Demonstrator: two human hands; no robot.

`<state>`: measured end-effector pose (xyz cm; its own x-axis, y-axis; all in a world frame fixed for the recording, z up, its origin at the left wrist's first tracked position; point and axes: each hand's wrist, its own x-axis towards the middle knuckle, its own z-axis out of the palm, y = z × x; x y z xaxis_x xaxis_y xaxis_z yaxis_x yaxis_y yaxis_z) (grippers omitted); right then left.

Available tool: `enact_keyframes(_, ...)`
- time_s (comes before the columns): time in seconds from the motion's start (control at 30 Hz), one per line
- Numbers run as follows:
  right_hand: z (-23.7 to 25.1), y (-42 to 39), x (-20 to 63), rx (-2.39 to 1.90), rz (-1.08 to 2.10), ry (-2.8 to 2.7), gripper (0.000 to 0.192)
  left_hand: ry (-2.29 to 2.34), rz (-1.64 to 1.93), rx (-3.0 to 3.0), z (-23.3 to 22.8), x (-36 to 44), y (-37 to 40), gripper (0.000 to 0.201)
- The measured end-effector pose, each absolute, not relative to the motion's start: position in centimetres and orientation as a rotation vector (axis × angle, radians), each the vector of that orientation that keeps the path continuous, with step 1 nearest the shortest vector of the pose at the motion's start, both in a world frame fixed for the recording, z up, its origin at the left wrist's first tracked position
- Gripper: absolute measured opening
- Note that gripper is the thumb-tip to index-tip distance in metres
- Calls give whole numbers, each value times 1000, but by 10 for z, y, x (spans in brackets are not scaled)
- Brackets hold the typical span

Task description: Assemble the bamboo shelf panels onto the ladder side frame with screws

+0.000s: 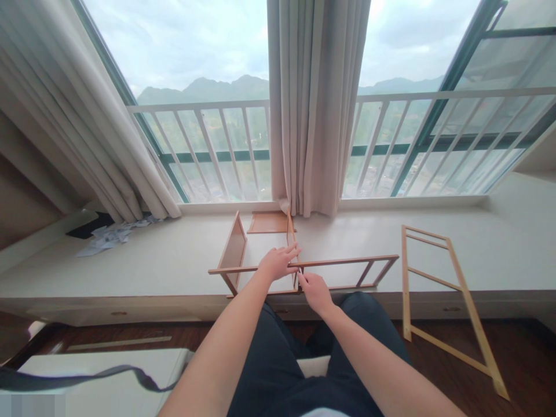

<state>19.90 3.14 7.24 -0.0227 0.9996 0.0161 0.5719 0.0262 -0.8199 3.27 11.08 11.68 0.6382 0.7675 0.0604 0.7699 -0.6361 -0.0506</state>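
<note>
A partly assembled brown wooden shelf frame [343, 262] lies on its side along the white window ledge. One panel [234, 249] stands upright at its left end, and a narrower panel [291, 229] stands near the middle. My left hand [278, 263] grips the frame's upper rail at the middle panel, fingers stretched over the joint. Just right of it, at the same joint, my right hand [316, 292] is closed in a pinch. A small pale tip shows at its fingers, too small to name. Behind the frame a loose brown board [270, 222] lies flat on the ledge.
A lighter wooden ladder-like frame [456, 286] leans on the ledge at right, its feet on the dark floor. Crumpled papers [106, 237] lie at left by the curtain [319, 116] folds. A white surface with a dark strap [117, 370] is at lower left.
</note>
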Motion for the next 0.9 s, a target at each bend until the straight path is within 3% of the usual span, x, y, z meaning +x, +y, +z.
enact_keyframes(0.27,65,26,184,-1281,1477,-1229,61,-1290,-48,-2778,118,33,110,67)
enact_keyframes(0.43,70,22,181,-734,2009,-614,59,-1300,-58,-2778,119,34,109,66)
enact_keyframes(0.9,64,19,184,-632,2069,-548,54,-1297,-72,-2782,117,33,111,66)
